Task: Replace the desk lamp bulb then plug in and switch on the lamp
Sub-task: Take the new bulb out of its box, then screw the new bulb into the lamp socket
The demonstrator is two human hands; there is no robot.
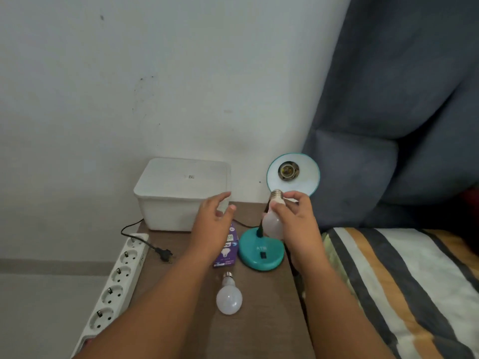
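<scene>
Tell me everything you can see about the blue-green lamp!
The teal desk lamp stands on the brown bedside table. Its round, glossy base, plastic by the look of it, has a black rocker switch on top. A dark neck rises to a round shade, teal outside and white inside, facing the camera. The metal socket in it is empty. The right hand holds a white bulb just below the shade.

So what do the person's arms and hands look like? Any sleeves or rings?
Both arms are bare as far as the picture shows, with no sleeves in view. The left hand and the right hand show no gloves, rings, watch or bracelets.
</scene>
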